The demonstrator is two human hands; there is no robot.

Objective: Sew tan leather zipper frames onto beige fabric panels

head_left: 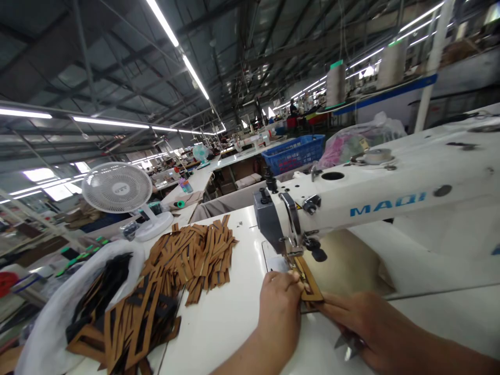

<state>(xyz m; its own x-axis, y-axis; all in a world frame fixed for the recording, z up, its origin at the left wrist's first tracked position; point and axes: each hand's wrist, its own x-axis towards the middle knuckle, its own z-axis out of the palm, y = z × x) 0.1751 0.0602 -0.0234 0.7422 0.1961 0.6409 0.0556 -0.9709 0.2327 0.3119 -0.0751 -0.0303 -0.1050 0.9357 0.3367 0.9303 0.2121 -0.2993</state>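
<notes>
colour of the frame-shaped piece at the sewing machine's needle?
Tan-brown frame-shaped piece; shows best in the head view, the only one.

Single view from the wearer's head, facing forward and down across a white table [219,323]; left hand [280,299] and right hand [365,317] lie close below, the sewing machine [390,200] near at right, the fan [117,188] farther off at left, ceiling lights [196,77] distant above.

Dim roof [117,47]; light from rows of ceiling tubes [163,23], plus washed-out windows [58,191] at left. Glare on white surface [219,323]. Edges stretched, smeared; far background soft.
</notes>
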